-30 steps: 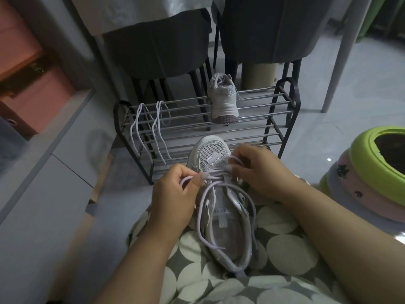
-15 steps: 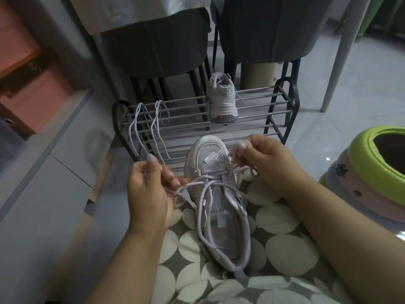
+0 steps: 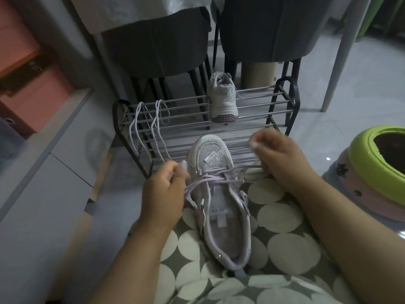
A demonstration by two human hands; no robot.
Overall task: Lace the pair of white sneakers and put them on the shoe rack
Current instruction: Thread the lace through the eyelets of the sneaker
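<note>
The left hand (image 3: 163, 189) is pinching one lace (image 3: 203, 179) end while the right hand (image 3: 278, 156), fingers curled, is gripping the other, likely drawing them taut across the sneaker (image 3: 221, 200) lying on the lap, near the shoe rack (image 3: 282, 93) holding its mate (image 3: 223, 99).

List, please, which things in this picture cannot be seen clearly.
- Head view: right hand fingers are motion-blurred; their grip on the lace is unclear.
- Sneaker on the rack: only the heel shows, its lacing hidden.
- Green pot: cut by the right edge.
</note>
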